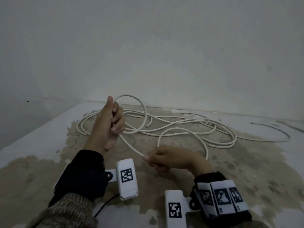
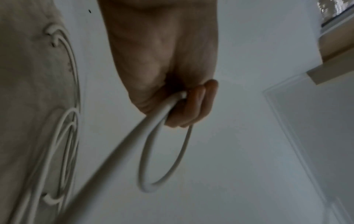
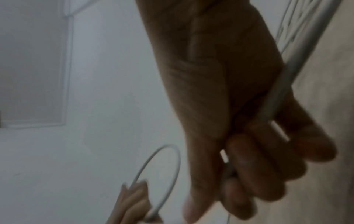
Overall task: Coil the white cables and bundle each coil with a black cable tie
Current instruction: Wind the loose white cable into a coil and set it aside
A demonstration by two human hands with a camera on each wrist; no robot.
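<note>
Sprawling in loose tangled loops on the worn table [image 1: 246,170], the white cable [image 1: 181,129] has one raised loop gripped by the left hand [image 1: 107,124], thumb up; the right hand [image 1: 166,157] pinches, seemingly fingertips, the strand between.

1. The left hand [image 1: 107,124] is raised above the table [image 1: 41,137], left of centre, with a loop of cable [image 1: 144,111] standing up from its fingers.
2. From the left hand, the cable runs down and right to the right hand [image 1: 166,157], which is nearer the person and lower.
3. Behind both hands, the loose cables [image 1: 189,127] lie spread on the table, reaching toward its right side.
4. A separate thin cable [image 1: 279,131] lies at the far right, beside the spread.
5. The wall [image 1: 148,46] stands behind the table.
</note>
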